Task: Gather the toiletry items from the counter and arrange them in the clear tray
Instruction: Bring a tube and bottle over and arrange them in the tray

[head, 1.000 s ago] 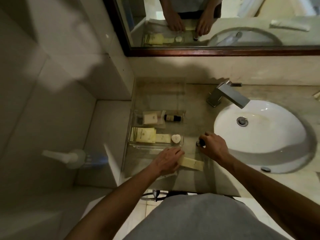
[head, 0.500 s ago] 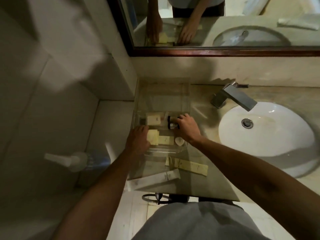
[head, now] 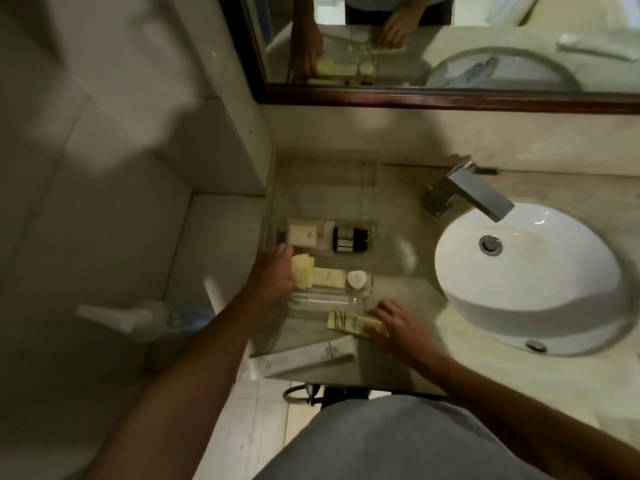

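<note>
Right hand (head: 398,329), gone from the two dark bottles (head: 349,239) in the clear tray (head: 370,216), lay with loose fingers (head: 379,311) on the yellow packet (head: 353,323) on the table (head: 408,258), left hand (head: 273,275) still gripping yellow sachets (head: 303,271) inside the tray.

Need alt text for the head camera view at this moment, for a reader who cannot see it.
Over a bathroom counter, a person's left hand rests on yellow packets in a clear tray that also holds a white box, two dark bottles and a heart-shaped soap. The right hand touches a yellow sachet on the counter, beside a white tube; a sink lies to the right.
</note>
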The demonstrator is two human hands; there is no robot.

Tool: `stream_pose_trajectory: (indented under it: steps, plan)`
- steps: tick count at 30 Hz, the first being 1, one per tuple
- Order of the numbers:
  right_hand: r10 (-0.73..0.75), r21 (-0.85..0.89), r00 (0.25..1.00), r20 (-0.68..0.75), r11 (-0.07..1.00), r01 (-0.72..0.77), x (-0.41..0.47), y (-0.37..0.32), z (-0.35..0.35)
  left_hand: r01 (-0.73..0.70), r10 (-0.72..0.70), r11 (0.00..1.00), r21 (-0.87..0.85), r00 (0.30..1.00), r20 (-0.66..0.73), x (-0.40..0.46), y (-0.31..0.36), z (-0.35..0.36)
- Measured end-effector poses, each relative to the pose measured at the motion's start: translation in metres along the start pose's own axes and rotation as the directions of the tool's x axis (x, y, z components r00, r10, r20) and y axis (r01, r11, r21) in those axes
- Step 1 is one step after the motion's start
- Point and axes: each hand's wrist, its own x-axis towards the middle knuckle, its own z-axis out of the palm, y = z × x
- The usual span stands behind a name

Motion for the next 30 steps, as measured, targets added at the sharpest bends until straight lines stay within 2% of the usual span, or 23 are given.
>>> stream_pose_trajectory:
  steps: [2,6,8,12,14,16,19,23,27,30]
  plan:
    - [0.041,-0.031,0.997,0.059,0.999,-0.039,-0.02,0.005,0.015,-0.03,0.03,0.999,0.041,1.0,-0.01,-0.002,0.0,0.001]
    - [0.051,-0.014,0.997,0.056,0.999,-0.051,-0.016,0.006,0.019,-0.056,0.056,0.982,0.182,0.998,0.0,-0.003,0.003,-0.001]
    - [0.037,-0.016,0.999,-0.009,0.999,-0.037,-0.02,0.008,0.013,-0.041,0.044,0.978,0.204,0.999,-0.011,-0.003,0.006,-0.003]
    - [0.057,0.078,0.972,-0.227,0.996,-0.04,-0.023,0.013,-0.012,-0.054,0.07,0.986,0.158,0.993,-0.097,-0.015,0.007,-0.008]
    - [0.073,0.103,0.963,-0.26,0.994,-0.047,0.006,0.007,-0.024,-0.088,0.102,0.99,0.111,0.987,-0.121,-0.027,0.004,-0.007]
    - [0.065,0.089,0.973,-0.221,0.995,-0.046,0.055,-0.005,-0.031,-0.087,0.096,0.993,0.08,0.988,-0.118,-0.039,-0.001,-0.002]
    - [0.048,-0.054,0.996,-0.072,0.997,-0.052,0.125,-0.03,-0.029,-0.055,0.061,0.997,0.057,0.992,-0.107,-0.048,-0.004,0.003]
    - [-0.002,-0.161,0.998,0.064,0.987,0.013,0.174,-0.05,-0.009,-0.034,0.04,0.998,0.043,0.989,-0.144,-0.05,-0.005,-0.001]
    - [-0.038,-0.193,0.995,0.097,0.98,0.057,0.185,-0.054,0.002,-0.028,0.035,0.999,0.043,0.984,-0.177,-0.048,-0.011,-0.004]
    - [-0.068,-0.153,0.993,0.098,0.985,0.083,0.182,-0.051,0.008,-0.029,0.036,0.999,0.04,0.981,-0.192,-0.047,-0.015,-0.005]
